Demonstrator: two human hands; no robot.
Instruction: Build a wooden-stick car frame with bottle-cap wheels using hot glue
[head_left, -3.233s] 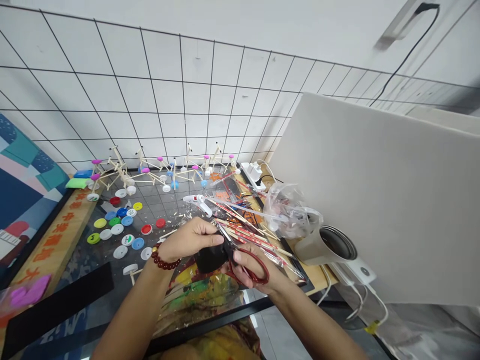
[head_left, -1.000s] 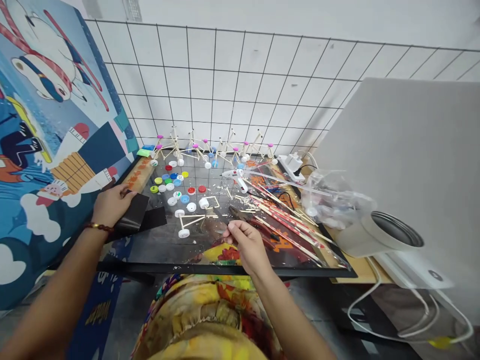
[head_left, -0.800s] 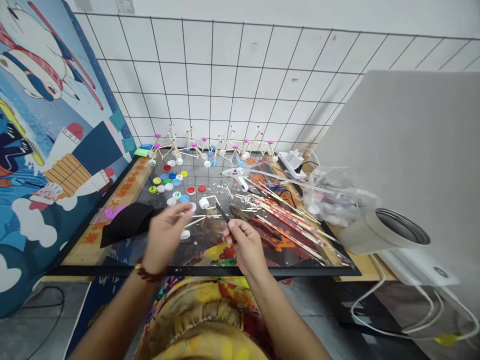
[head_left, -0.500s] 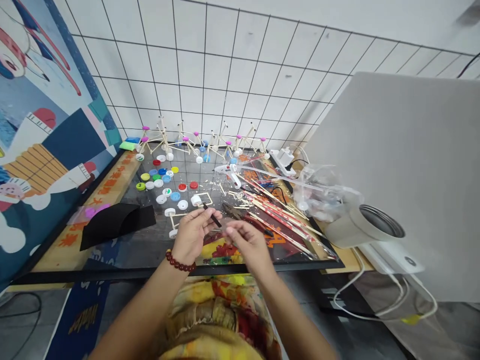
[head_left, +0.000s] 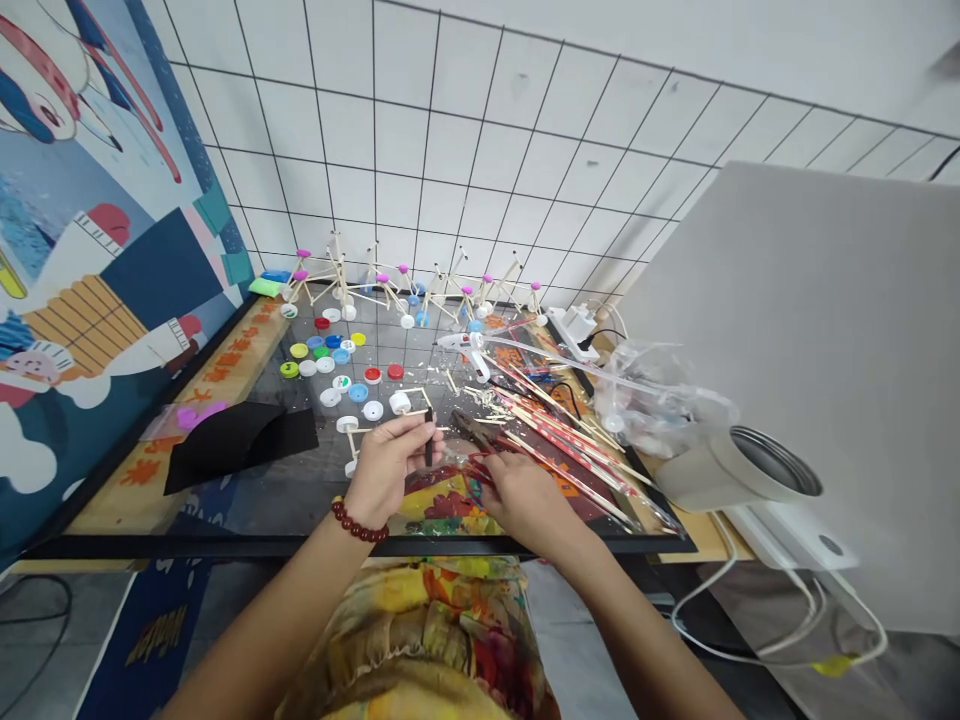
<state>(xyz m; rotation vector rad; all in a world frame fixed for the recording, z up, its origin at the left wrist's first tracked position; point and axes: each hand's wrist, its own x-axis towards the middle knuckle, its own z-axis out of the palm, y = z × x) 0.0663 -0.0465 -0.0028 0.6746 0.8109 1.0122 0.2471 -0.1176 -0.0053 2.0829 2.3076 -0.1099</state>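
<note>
My left hand (head_left: 386, 465), with a beaded bracelet on its wrist, pinches a short black strip (head_left: 430, 447) upright between thumb and fingers. To its right, my right hand (head_left: 529, 500) is closed around the red handles of the pliers (head_left: 474, 431); the dark jaws point away from me, low over the table. Just beyond the left hand lies a small frame of wooden sticks (head_left: 421, 392) with a white bottle cap (head_left: 400, 403) at its corner. Another stick piece with white caps (head_left: 347, 425) is partly hidden by that hand.
Bottle caps (head_left: 358, 393) lie in the middle, and stick models (head_left: 420, 295) line the back. A glue gun (head_left: 471, 352), bundled sticks (head_left: 559, 425) and a plastic bag (head_left: 645, 385) are on the right. Curved black sheet (head_left: 232, 445) lies left; a grey can (head_left: 739, 468) stands right.
My right hand has left the black strip and moved down and right onto the pliers' handles. My left hand keeps the strip, now turned upright.
</note>
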